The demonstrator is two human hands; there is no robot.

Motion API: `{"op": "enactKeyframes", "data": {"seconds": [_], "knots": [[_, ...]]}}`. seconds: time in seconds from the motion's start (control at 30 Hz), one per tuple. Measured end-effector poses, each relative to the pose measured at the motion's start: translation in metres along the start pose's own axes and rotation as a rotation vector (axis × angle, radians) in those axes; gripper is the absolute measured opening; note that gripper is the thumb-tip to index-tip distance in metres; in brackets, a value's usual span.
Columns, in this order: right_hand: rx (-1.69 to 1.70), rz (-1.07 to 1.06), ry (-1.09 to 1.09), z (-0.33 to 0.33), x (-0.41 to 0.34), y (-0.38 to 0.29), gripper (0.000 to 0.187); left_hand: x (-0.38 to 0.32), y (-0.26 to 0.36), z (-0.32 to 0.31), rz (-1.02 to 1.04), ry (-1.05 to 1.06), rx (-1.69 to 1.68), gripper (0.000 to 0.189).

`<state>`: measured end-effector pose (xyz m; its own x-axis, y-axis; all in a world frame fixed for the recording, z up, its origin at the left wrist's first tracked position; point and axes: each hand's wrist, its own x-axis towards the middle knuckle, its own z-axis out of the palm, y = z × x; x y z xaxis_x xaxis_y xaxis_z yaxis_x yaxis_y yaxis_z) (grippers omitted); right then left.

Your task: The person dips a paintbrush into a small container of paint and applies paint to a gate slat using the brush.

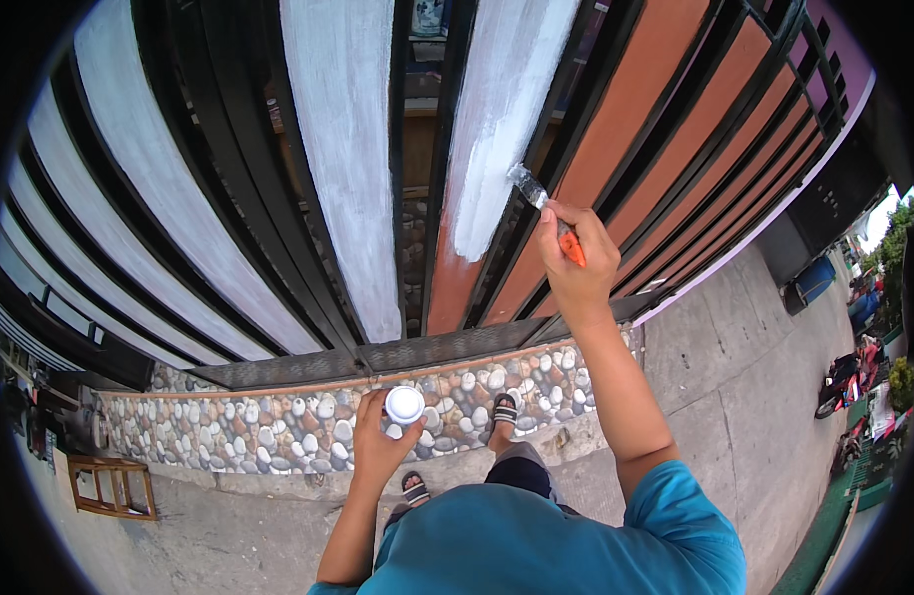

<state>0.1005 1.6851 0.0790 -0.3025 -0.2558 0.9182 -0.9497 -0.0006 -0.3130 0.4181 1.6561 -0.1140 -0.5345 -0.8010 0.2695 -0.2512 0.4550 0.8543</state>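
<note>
My right hand (582, 264) grips a paintbrush by its orange handle (573, 250). The brush's bristles (528, 186), coated in white paint, touch the right edge of a fence slat (494, 141). Thick wet white covers much of that slat, and its lower end still shows orange-brown. In my left hand (383, 439) is a small container of white paint (405, 404), held low in front of me above the pebble-patterned ledge. To the left stands a white-painted slat (345, 163) with visible brush streaks. An orange-brown slat (613, 111) is just right of the brush.
Black metal bars (416, 163) run between the slats. Below the fence lies a pebble-patterned ledge (278, 431), where one of my sandalled feet (504, 413) rests. A wooden frame (113, 487) is on the concrete at left. A blue bin (810, 282) and a motorcycle (843, 379) stand at right.
</note>
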Motion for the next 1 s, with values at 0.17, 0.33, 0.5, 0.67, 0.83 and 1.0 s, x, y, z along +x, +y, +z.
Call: {"op": "enactKeyframes", "data": {"seconds": [0.17, 0.33, 0.5, 0.67, 0.83, 1.0], "knots": [[-0.004, 0.048, -0.147, 0.0, -0.033, 0.005, 0.012, -0.002, -0.004, 0.001, 0.001, -0.005, 0.005, 0.063], [-0.005, 0.022, -0.134, 0.008, -0.028, 0.012, 0.012, -0.002, -0.004, 0.002, 0.0, -0.01, 0.01, 0.064], [-0.012, -0.044, -0.096, 0.006, -0.001, 0.01, 0.011, -0.003, -0.004, 0.002, 0.007, -0.003, 0.004, 0.064], [-0.016, -0.05, -0.089, 0.002, 0.022, 0.003, 0.011, -0.004, -0.007, 0.003, 0.011, -0.002, -0.005, 0.065], [-0.029, -0.098, -0.052, -0.006, 0.044, -0.003, 0.011, -0.003, -0.003, 0.005, 0.024, 0.002, -0.006, 0.065], [0.024, -0.025, 0.002, -0.015, 0.052, -0.015, 0.01, -0.004, -0.001, 0.004, 0.027, 0.01, -0.001, 0.064]]}}
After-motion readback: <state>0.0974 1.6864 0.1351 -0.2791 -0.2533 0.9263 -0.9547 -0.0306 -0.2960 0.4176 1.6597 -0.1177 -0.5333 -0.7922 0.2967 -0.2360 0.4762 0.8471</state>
